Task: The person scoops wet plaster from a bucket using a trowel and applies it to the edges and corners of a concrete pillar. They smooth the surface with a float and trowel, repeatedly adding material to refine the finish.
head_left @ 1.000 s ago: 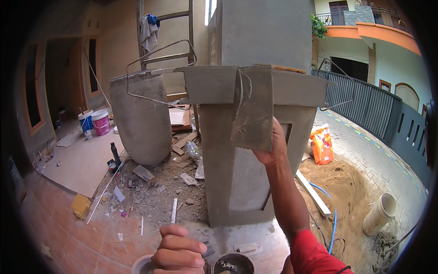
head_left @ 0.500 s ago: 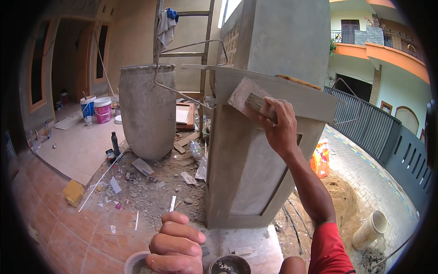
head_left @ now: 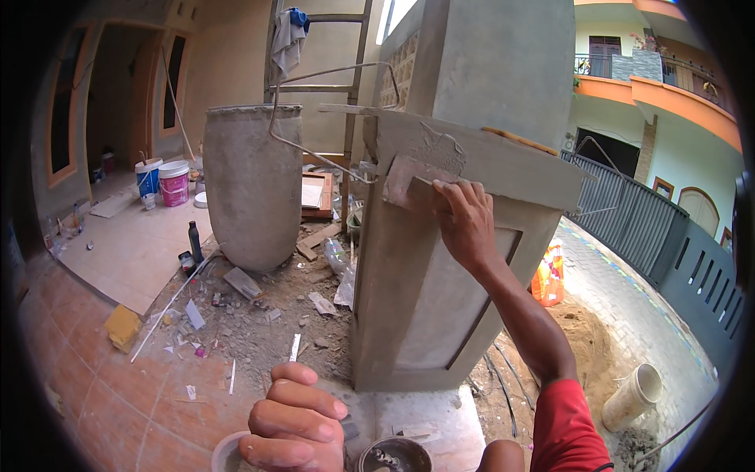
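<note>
My right hand [head_left: 465, 224] is closed round the handle of a plastering float [head_left: 405, 177]. Its flat face lies against the upper band of a grey cement pillar [head_left: 519, 169]. Just above the float, a rough patch of wet mortar [head_left: 434, 148] clings to that band. My left hand [head_left: 297, 421] is held low in front of me with its fingers curled. A bit of something dark shows beside its fingers, but what it grips is hidden. Close by on the ground sits a black bowl [head_left: 425, 452] with some mortar in it, and a pale bucket rim [head_left: 224, 454] shows beside the left hand.
Bent metal rods [head_left: 275, 130] stick out left of the pillar, near a tall grey barrel [head_left: 253, 189] and a ladder [head_left: 348, 149]. Rubble [head_left: 299, 303] covers the ground. To the right are sand [head_left: 594, 338], an orange bag [head_left: 549, 275] and a whitish bucket [head_left: 633, 397].
My right hand has brought the float down a little, and it has turned more level. A rough mortar patch now shows above it. My left hand has shifted slightly left and down.
</note>
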